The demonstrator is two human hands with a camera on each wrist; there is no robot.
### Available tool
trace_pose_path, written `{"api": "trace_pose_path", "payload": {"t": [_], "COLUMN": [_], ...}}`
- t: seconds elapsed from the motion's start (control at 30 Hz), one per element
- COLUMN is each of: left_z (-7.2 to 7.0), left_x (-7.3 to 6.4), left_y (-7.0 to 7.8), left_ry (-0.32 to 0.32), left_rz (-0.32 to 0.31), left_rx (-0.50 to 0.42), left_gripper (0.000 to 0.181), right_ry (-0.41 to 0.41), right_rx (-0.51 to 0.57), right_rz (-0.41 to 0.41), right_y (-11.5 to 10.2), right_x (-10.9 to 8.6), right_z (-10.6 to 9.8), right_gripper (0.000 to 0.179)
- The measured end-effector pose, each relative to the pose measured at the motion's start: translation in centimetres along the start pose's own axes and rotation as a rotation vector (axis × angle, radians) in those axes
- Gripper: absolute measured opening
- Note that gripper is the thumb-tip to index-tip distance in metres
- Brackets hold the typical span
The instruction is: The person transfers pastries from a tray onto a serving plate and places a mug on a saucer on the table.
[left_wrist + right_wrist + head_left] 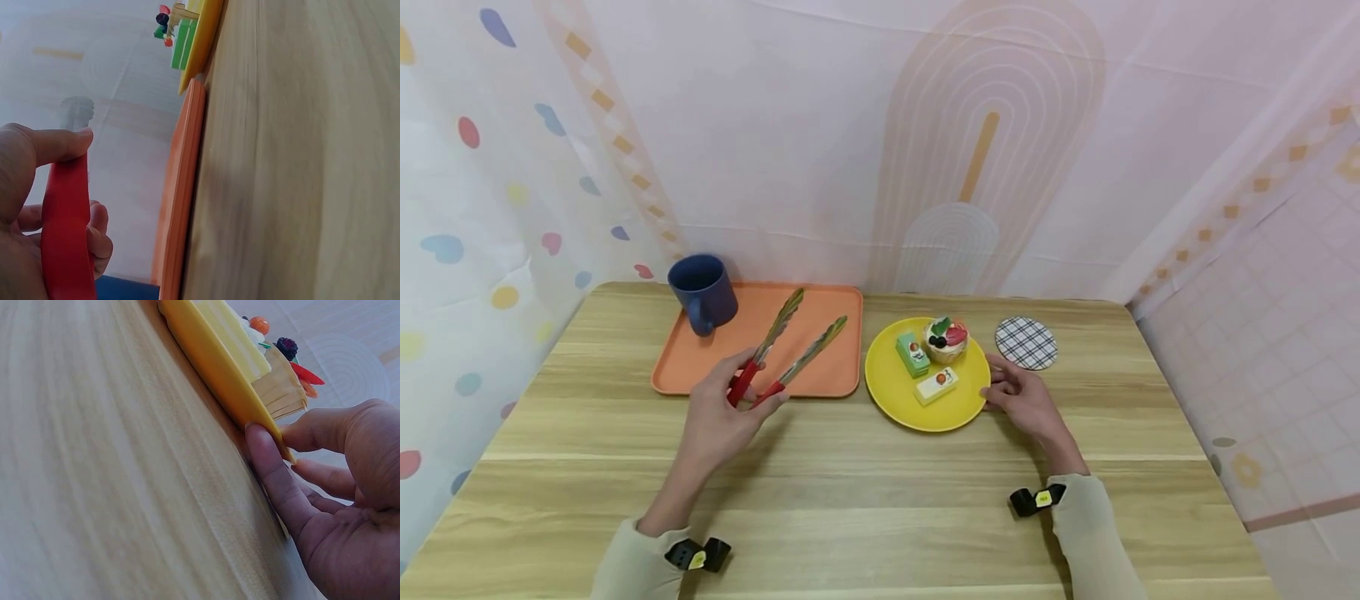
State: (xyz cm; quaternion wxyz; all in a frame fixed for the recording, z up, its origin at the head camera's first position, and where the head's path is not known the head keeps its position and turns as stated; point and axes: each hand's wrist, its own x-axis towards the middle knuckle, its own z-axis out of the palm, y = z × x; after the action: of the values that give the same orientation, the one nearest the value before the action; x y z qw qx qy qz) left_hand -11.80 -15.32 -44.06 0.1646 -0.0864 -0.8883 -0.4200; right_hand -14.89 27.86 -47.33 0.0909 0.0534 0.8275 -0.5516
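My left hand [722,408] grips red-handled tongs [782,321], their metal arms spread apart above the orange tray [827,367]. In the left wrist view, the thumb lies along the red handle [65,225]. At the right, my right hand [1022,400] pinches the rim of a yellow plate [887,400]; the right wrist view shows thumb and fingers on either side of that rim [240,403]. On the plate sit a green cake slice [912,354], a pale yellow cake slice [936,386] and a fruit-topped tart [946,340].
A dark blue mug [703,292] stands on the tray's back left corner. Right of the plate lies a round checked coaster [1026,342], close to my right hand. A patterned cloth [790,167] hangs behind the wooden table [880,517].
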Motion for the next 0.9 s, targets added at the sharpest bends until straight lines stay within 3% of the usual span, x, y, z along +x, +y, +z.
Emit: {"api": "trace_pose_path", "payload": {"t": [0.3,0.5,0.7,0.9], "left_z": [-1.0,-1.7,-2.2,-2.6], "left_x": [-0.6,-1.1,-1.5,-1.7], "left_y": [-0.6,-1.1,-1.5,-1.6], "left_ry": [0.019,-0.021,-0.024,-0.060], "left_rz": [-0.019,-0.123,-0.175,-0.295], "left_rx": [0.020,0.044,0.077,0.076], "left_gripper": [0.070,0.071,0.073,0.077], "right_ry": [-0.010,-0.011,-0.013,-0.016], "right_rx": [0.005,0.010,0.011,0.002], "right_rz": [-0.018,-0.014,-0.019,-0.028], "right_y": [0.0,-0.2,-0.2,-0.1], "right_x": [0.0,0.0,-0.1,-0.1], "right_z": [0.1,0.1,0.1,0.0], "right_gripper": [0.060,0.061,0.061,0.060]}}
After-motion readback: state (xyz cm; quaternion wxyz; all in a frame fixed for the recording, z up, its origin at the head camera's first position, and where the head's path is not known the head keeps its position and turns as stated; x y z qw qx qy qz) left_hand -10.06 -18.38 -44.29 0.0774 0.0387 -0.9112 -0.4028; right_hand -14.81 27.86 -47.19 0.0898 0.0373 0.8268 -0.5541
